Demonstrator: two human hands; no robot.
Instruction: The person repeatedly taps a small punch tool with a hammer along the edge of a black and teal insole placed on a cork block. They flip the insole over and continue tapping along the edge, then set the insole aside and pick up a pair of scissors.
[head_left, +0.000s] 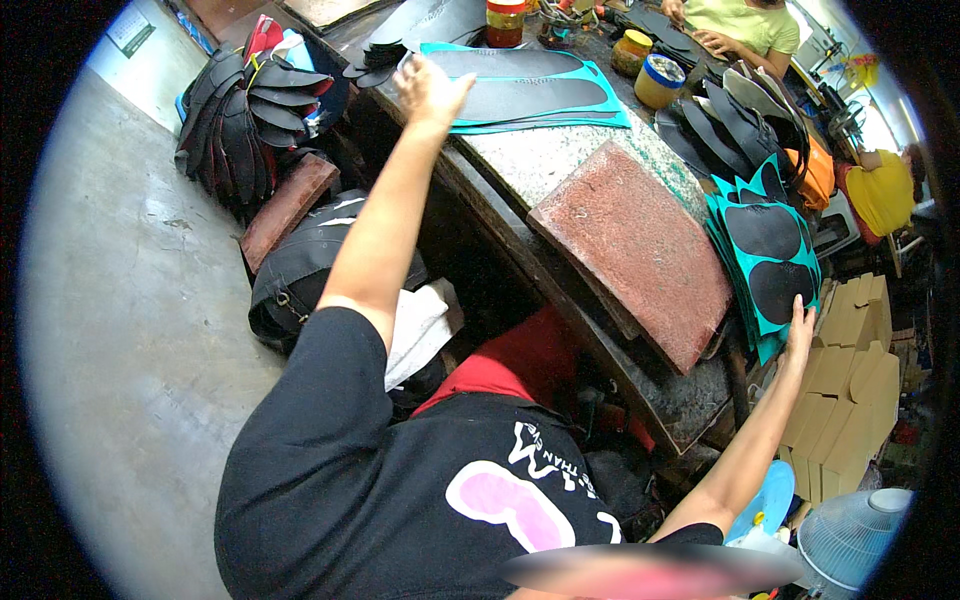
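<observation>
My left hand [432,92] is raised at the far left of the bench, its thumb and fingers apart. It is beside the left end of teal sheets [522,88] with long black insole shapes on them. Nothing shows in that hand, though its fingertips are a little blurred. My right hand [797,335] reaches to the right, fingers stretched along the lower edge of a hanging stack of teal sheets with black oval shapes [768,236]. The fingers touch this stack; whether they pinch a sheet is hidden. Between my arms lies a reddish-brown slab [640,255].
Jars [660,82] stand at the back of the bench [500,150]. Black insole pieces [735,125] are piled at the right, more [255,115] bundled at the left. Cardboard boxes [845,390] and a fan [855,540] are at the lower right. A co-worker [745,30] sits opposite.
</observation>
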